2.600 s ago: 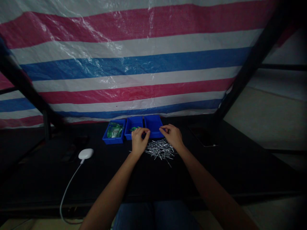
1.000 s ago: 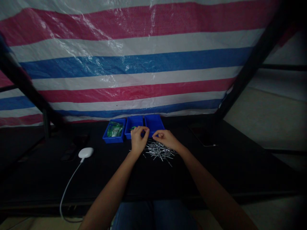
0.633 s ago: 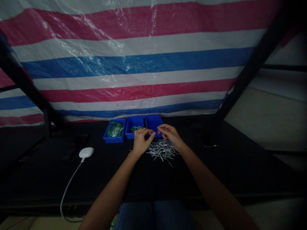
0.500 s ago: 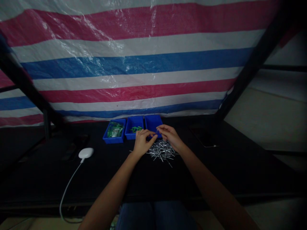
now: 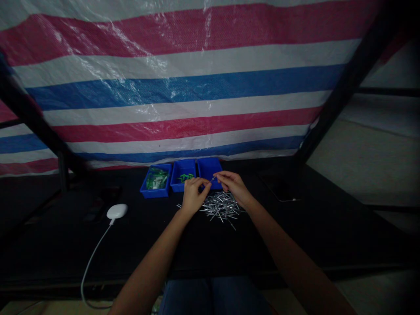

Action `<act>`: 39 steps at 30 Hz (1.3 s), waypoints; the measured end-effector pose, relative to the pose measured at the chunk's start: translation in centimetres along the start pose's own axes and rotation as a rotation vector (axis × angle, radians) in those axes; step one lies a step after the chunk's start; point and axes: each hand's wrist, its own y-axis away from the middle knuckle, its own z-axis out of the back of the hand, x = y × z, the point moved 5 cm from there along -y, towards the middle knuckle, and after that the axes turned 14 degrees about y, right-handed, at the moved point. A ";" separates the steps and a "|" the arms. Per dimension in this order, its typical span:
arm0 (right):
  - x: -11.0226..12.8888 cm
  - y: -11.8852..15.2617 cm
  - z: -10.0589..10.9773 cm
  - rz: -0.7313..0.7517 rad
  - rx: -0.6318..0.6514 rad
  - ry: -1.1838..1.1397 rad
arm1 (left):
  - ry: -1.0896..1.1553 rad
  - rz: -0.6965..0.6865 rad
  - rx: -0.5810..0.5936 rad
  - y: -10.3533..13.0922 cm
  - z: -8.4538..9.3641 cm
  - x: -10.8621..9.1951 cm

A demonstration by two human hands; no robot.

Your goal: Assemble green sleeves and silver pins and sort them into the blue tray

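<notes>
A thin silvery metal pin (image 5: 213,179), too small to tell its exact kind, spans the gap between my two hands. My right hand (image 5: 231,183) pinches its upper end between thumb and fingertips. The lower end meets the closed fingertips of my left hand (image 5: 194,194). Just below both hands lies a loose pile of similar metal pins (image 5: 222,206), partly covered by my left hand. Behind them stands a blue bin (image 5: 210,164) whose near side is partly hidden by my fingers.
A middle blue bin (image 5: 184,164) holds several green pieces; the left blue bin (image 5: 154,193) holds green and clear pieces. A white rounded device (image 5: 117,211) with a cable lies left on the black table (image 5: 147,245). A dark phone-like slab (image 5: 280,186) lies right. Striped sheeting (image 5: 197,83) hangs behind.
The pin has tilted from near upright to a slant toward my left fingers. My left hand has shifted slightly left, and its thumb and finger have come closer together.
</notes>
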 end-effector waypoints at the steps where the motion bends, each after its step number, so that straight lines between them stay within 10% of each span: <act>1: 0.1 0.0 0.1 0.004 -0.007 0.009 | 0.000 0.003 -0.005 0.0 0.0 0.0; 18: -0.7 -0.4 0.5 0.142 -0.002 0.409 | 0.304 0.064 -0.194 -0.6 1.2 1.6; 39: -0.2 0.6 -1.5 0.228 0.054 0.747 | 0.374 0.058 -0.154 -0.7 1.3 1.0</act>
